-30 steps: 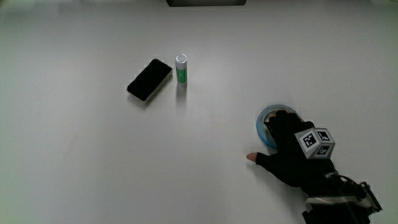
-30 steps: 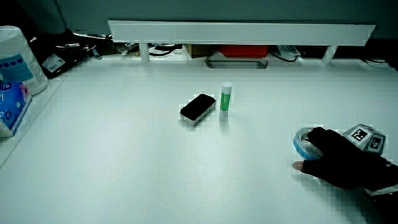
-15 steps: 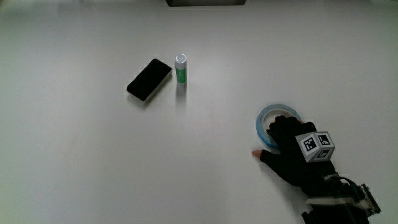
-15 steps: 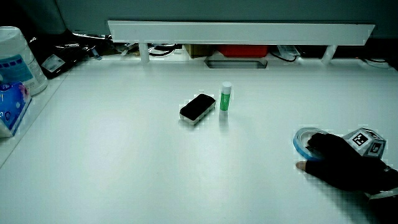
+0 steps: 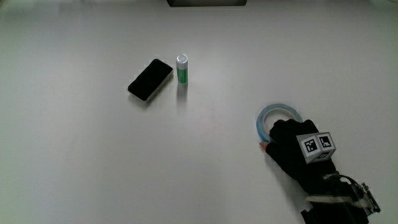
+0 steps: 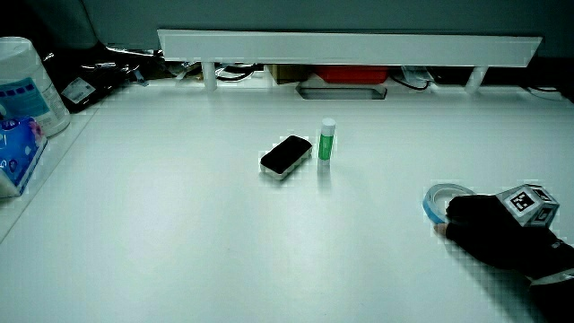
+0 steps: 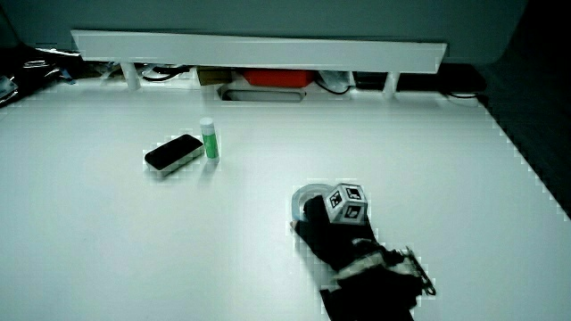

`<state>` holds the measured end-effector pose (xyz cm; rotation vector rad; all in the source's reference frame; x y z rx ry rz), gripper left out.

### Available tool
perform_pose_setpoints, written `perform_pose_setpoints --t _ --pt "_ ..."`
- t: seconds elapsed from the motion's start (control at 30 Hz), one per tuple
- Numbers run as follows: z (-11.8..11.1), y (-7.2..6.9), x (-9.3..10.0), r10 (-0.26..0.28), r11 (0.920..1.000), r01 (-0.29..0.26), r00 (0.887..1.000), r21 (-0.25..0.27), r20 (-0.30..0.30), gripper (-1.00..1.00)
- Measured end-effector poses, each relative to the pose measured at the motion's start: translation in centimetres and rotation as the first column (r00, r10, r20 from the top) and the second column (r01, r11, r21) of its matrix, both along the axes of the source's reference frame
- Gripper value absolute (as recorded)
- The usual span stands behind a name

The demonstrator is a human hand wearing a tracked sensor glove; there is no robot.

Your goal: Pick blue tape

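Observation:
The blue tape is a pale blue ring lying flat on the white table, also seen in both side views. The gloved hand rests on the part of the ring nearest the person. Its fingers reach into the ring's hole and the thumb presses against the outer rim, so the hand is shut on the tape. The patterned cube sits on the back of the hand. The near part of the ring is hidden under the glove.
A black phone and an upright green glue stick stand side by side, farther from the person than the tape. A low white partition bounds the table. A white tub stands at the table's edge.
The thumb, earlier stretched out on the table beside the ring, has drawn in against the tape's rim. The hand has slid slightly back toward the person, uncovering more of the ring.

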<state>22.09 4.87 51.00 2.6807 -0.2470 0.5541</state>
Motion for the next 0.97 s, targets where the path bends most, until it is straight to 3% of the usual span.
perform_pose_setpoints --t 0.3,0.43,0.57,0.77,0.97 --pt "-1.0 0.0 -0.4 -0.007 0.9999 0.007 1.000 0.008 0.022 1.00" --pt "-1.4 0.0 -0.3 -0.012 0.9996 0.011 1.000 0.027 0.020 1.00" --pt "-3.7 -0.2 -1.1 -0.031 0.9962 0.027 0.998 0.083 0.054 1.00" --pt "-7.6 -0.6 -3.4 -0.106 0.9814 0.090 0.990 0.170 0.089 1.00" --pt "-9.8 -0.7 -5.8 -0.186 0.9599 0.156 0.976 0.233 0.114 1.00"
